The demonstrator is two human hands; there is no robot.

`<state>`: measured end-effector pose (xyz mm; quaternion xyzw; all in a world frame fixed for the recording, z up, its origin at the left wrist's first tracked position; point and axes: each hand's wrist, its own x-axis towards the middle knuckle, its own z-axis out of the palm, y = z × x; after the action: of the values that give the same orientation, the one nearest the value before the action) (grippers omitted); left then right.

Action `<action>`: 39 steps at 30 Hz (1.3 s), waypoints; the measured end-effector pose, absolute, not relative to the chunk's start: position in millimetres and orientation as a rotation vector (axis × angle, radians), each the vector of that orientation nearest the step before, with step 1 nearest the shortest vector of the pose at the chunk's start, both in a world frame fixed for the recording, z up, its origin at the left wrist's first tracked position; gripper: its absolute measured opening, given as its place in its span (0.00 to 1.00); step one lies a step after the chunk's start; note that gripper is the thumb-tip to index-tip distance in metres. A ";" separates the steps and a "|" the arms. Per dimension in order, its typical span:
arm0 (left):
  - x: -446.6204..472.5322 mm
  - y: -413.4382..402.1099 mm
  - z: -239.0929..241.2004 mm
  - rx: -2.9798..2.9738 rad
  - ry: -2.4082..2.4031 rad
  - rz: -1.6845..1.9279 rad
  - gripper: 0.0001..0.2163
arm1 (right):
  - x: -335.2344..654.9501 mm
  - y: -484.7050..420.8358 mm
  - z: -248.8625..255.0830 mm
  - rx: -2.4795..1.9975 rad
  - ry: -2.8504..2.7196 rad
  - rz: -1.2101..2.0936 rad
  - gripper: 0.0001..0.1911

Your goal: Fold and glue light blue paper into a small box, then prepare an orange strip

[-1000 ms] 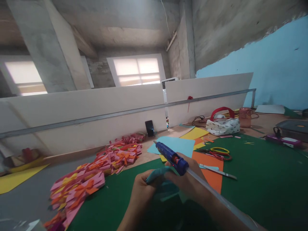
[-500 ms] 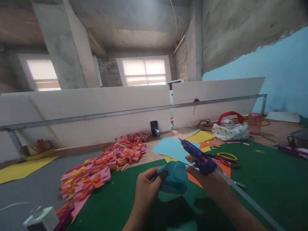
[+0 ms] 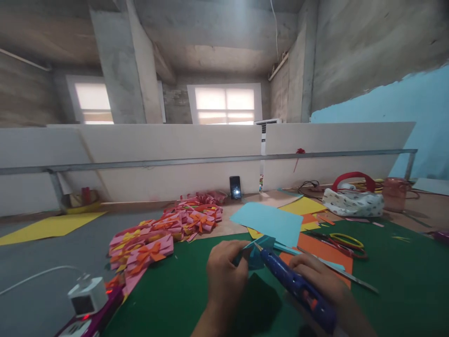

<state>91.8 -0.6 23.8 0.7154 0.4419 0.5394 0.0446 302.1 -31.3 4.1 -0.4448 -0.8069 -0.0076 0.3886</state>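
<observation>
My left hand [image 3: 224,276] is closed on a folded piece of light blue paper [image 3: 259,245], held just above the green mat [image 3: 396,281]. My right hand [image 3: 321,283] grips a blue glue gun [image 3: 294,285]. The gun's nozzle points up and left and touches the blue paper near my left fingers. A clear glue stick sticks out of the gun's back end toward me.
A heap of pink and orange paper bows [image 3: 164,231] lies at the left. Blue, yellow and orange sheets [image 3: 270,220] and scissors [image 3: 342,241] lie behind my hands. A phone [image 3: 235,187] leans on the white partition. A power adapter [image 3: 87,295] sits at lower left, a patterned pouch [image 3: 352,201] at right.
The glue gun has swung down, so its nozzle now meets the blue paper instead of pointing away above it. The camera has tilted and panned left.
</observation>
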 end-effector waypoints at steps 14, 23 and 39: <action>90.7 2.5 18.9 2.360 1.304 1.674 0.13 | 284.1 -43.7 -9.3 -1.248 -1.864 -0.173 0.06; 87.3 7.7 15.4 2.520 1.184 1.640 0.10 | 285.4 -50.2 -6.9 -1.295 -1.896 -0.133 0.06; 93.3 7.0 13.4 2.459 1.156 1.729 0.10 | 289.7 -55.9 -1.3 -1.359 -1.833 -0.183 0.06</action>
<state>93.3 7.0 13.4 0.7629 0.3588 0.5364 -0.0394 289.7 -55.9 -1.3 -0.5404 -0.7292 -0.0726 0.4135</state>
